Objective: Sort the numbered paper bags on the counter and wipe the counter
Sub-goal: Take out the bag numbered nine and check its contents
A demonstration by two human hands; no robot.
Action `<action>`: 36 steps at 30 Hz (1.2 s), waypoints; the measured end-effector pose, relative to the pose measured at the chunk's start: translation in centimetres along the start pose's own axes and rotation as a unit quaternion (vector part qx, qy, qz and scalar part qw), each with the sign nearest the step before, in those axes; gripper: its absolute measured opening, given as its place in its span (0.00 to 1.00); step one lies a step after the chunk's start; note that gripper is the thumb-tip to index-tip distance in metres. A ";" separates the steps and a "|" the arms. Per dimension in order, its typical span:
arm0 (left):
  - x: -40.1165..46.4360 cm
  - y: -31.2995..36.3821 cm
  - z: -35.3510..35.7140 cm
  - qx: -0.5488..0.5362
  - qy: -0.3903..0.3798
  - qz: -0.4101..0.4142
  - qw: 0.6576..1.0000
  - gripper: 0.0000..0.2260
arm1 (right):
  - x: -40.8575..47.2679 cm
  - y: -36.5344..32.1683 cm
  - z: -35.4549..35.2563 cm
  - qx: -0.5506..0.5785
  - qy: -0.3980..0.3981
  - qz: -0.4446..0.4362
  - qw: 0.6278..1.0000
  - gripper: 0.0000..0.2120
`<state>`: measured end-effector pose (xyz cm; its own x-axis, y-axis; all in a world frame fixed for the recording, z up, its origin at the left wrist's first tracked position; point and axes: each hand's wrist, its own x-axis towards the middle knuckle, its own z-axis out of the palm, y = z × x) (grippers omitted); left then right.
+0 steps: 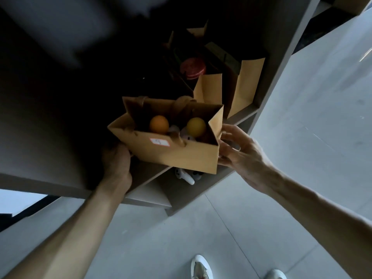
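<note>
A brown paper bag with a white label sits at the front edge of a dark shelf, open at the top. Inside it lie an orange ball and a yellow ball among some white things. My left hand grips the bag's lower left corner from below. My right hand presses against its right side, fingers spread. Behind it, deeper on the shelf, stand two more paper bags, one holding something with a red lid.
The shelf unit's grey frame rises on the right. A lower compartment holds a white object. Pale tiled floor lies below, with my white shoes at the bottom. The shelf's interior on the left is dark.
</note>
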<state>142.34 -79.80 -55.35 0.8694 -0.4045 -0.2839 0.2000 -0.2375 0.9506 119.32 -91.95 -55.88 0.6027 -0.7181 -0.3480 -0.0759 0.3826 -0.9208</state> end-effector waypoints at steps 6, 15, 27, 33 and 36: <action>-1.0 -0.7 0.1 -0.092 0.074 -0.072 0.990 0.12 | 0.7 0.2 0.8 -0.081 0.028 -0.040 0.996 0.13; 1.6 1.0 1.5 -0.088 -0.039 -0.057 0.994 0.16 | 3.4 -0.5 2.4 -0.167 0.060 -0.051 0.983 0.12; 0.6 3.4 3.4 -0.081 -0.130 -0.058 0.987 0.17 | 5.3 -1.1 4.9 -0.175 0.105 -0.032 0.978 0.19; -0.9 2.2 1.5 -0.030 -0.120 -0.027 0.992 0.11 | 2.3 -1.1 4.0 -0.216 0.068 -0.078 0.971 0.11; -3.4 1.9 0.5 -0.021 -0.104 -0.004 0.994 0.06 | 0.1 -1.7 3.6 -0.234 0.037 -0.103 0.966 0.10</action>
<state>139.51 -79.30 -52.61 0.7558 -0.5781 -0.3075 0.2288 -0.2068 0.9512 122.36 -90.62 -53.76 0.5855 -0.7977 -0.1442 -0.3222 -0.0659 -0.9444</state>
